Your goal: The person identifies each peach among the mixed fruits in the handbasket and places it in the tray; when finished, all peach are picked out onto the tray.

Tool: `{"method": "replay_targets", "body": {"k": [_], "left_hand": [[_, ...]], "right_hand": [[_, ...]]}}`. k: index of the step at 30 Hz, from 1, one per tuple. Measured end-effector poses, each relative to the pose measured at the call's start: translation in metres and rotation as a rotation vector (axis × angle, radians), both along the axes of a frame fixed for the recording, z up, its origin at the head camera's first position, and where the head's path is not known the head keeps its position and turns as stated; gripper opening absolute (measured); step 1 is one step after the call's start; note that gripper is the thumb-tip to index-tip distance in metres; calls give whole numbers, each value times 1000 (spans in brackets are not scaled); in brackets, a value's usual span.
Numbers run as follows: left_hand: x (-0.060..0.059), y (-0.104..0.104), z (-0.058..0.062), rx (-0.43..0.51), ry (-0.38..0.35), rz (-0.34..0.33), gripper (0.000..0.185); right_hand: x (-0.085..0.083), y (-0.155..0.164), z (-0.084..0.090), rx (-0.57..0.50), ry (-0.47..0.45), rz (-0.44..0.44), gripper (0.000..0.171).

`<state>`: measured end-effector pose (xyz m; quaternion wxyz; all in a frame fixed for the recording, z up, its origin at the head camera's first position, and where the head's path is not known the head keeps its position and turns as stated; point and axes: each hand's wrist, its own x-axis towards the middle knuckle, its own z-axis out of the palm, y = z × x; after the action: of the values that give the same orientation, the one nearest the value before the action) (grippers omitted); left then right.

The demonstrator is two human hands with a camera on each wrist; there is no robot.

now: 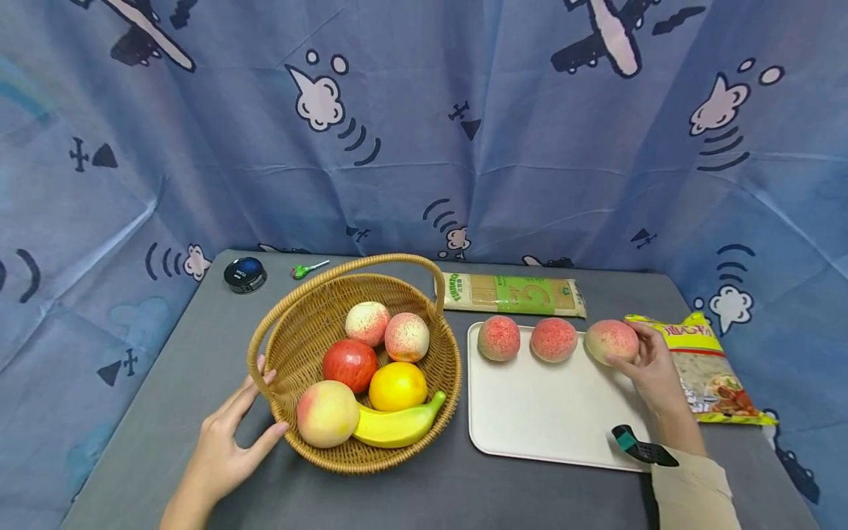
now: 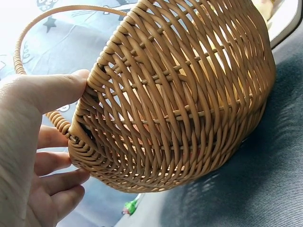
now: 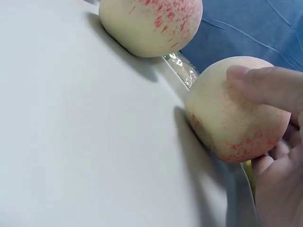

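Observation:
My right hand [image 1: 652,368] grips a pink and cream peach [image 1: 612,341] at the back right corner of a white tray [image 1: 556,419]. In the right wrist view the thumb lies over the top of this peach [image 3: 236,113], with fingers behind it. Two more peaches stand along the tray's back edge, a middle one [image 1: 553,340] and a left one [image 1: 499,338]. My left hand [image 1: 225,442] holds the left side of a wicker basket [image 1: 311,309], thumb at the rim, fingers by the handle's base. Inside are several peaches, a red apple [image 1: 350,366], an orange [image 1: 398,386] and a banana [image 1: 400,425].
Behind the tray lies a noodle packet [image 1: 510,294]. A yellow food bag [image 1: 712,368] is right of the tray, beside my right forearm. At the back left are a round black object [image 1: 245,274] and a green-headed lollipop [image 1: 308,269]. A blue patterned curtain [image 1: 411,147] hangs behind the grey table.

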<state>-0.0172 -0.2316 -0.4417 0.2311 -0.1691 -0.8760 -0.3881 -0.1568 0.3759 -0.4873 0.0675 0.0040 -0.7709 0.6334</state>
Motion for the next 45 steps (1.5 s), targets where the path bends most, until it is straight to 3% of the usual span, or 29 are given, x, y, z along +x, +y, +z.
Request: {"method": "replay_targets", "body": {"k": [3,8,14,21,27,30,37,42,45], "left_hand": [[0,0,0,-2,-12,5,70],[0,-1,-1,-13,-31,20,70],[0,-2,-1,-18,-40,23,70],[2,0,0,-25,-58,26,71],[2,0,0,-30,-43,26,72],[1,0,0,-24,-52,28,72],[0,0,-1,-5,-10,5,69],[0,-1,-1,-4,-3,8,68],[0,-1,-1,-6,-12,13,68]], "right_hand": [[2,2,1,66,-50,11,80],[6,5,2,267,-186,22,92],[9,4,2,352,-194,51,96],[12,3,3,366,-210,69,100],[15,5,2,255,-246,46,97],[16,5,6,228,-211,49,92],[18,-2,23,238,-25,59,85],[20,-12,38,133,86,76,83],[23,-26,53,88,168,137,82]]}}
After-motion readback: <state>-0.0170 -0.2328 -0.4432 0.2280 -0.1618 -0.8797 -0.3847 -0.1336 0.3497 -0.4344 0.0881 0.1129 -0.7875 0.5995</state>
